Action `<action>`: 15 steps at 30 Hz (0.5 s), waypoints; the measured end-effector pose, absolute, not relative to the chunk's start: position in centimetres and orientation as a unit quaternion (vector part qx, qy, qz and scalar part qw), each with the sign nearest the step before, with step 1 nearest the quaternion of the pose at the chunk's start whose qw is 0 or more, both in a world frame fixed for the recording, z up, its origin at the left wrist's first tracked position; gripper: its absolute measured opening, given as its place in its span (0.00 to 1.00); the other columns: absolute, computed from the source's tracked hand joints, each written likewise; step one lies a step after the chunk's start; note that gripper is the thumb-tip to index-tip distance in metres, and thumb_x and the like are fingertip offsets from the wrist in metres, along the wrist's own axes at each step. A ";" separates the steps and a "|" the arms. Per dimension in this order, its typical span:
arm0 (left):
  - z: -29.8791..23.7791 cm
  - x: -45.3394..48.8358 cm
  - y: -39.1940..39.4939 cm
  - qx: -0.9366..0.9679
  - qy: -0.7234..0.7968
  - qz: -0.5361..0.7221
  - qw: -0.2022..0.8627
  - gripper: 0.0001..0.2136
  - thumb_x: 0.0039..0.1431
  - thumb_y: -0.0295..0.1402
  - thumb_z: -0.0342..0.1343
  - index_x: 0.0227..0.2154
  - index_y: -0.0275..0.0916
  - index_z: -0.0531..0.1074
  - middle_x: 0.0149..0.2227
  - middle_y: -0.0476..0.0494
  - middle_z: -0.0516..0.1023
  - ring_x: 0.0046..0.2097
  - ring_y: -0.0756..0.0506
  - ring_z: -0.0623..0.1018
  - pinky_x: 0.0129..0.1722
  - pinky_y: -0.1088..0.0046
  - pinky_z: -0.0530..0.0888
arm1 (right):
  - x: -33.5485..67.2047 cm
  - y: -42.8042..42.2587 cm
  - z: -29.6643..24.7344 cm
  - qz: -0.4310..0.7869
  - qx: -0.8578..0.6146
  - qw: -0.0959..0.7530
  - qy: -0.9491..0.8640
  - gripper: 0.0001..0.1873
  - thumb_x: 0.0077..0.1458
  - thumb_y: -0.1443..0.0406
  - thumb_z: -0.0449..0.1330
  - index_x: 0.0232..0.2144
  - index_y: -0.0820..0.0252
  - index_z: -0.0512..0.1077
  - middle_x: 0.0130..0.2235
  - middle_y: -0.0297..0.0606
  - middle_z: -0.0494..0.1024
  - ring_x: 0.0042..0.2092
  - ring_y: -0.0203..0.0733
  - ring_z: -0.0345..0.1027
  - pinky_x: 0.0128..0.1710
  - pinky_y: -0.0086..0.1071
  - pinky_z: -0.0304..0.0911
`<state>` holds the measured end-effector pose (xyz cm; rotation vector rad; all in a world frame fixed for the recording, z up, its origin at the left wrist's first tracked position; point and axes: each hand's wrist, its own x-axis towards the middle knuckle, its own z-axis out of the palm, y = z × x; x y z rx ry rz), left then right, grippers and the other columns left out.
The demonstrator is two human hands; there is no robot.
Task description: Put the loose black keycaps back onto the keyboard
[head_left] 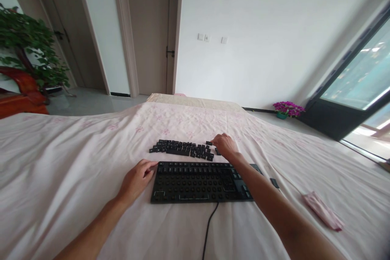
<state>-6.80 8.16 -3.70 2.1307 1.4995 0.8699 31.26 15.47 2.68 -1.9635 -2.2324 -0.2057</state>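
Observation:
A black keyboard (195, 191) lies flat on the bedspread, its lower rows stripped of keycaps and the top rows still capped. My left hand (140, 179) is closed at its upper left corner, thumb and finger against the edge. Beyond the keyboard, loose black keycaps (178, 152) sit together in rough rows. My right hand (226, 146) reaches over the keyboard to the right end of those rows, fingers pinched at a black keycap (209, 143). Another keycap (217, 151) lies partly hidden beside this hand. My right forearm covers part of the keyboard's right end.
A black cable (209, 225) runs from the keyboard toward me. To the right are a small dark object (274, 183) and a pink pouch-like item (323, 211). The pale floral bedspread (100, 138) has soft folds. Purple flowers (289, 109) stand on the floor beyond.

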 end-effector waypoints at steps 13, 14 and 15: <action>-4.1 -7.0 8.5 0.764 0.533 0.311 0.186 0.15 0.57 0.33 0.47 0.45 0.42 0.74 0.45 0.46 0.75 0.37 0.48 0.76 0.40 0.73 0.71 | 29.6 19.0 2.2 -0.048 -0.651 0.014 -0.757 0.10 0.52 0.69 0.60 0.35 0.55 0.79 0.40 0.43 0.80 0.46 0.46 0.68 0.43 0.34 0.58; -4.2 -7.0 8.5 0.765 0.533 0.311 0.186 0.15 0.57 0.33 0.47 0.45 0.42 0.74 0.45 0.46 0.75 0.37 0.48 0.76 0.40 0.73 0.71 | 29.6 18.9 2.5 -0.045 -0.653 0.016 -0.756 0.10 0.51 0.69 0.61 0.35 0.55 0.79 0.40 0.43 0.80 0.46 0.47 0.68 0.43 0.34 0.58; -4.2 -7.0 8.5 0.765 0.532 0.311 0.186 0.15 0.57 0.33 0.47 0.45 0.43 0.74 0.45 0.46 0.75 0.37 0.48 0.76 0.40 0.73 0.71 | 29.7 18.7 2.8 -0.043 -0.654 0.021 -0.755 0.10 0.51 0.68 0.61 0.36 0.55 0.79 0.40 0.43 0.80 0.46 0.47 0.69 0.43 0.34 0.58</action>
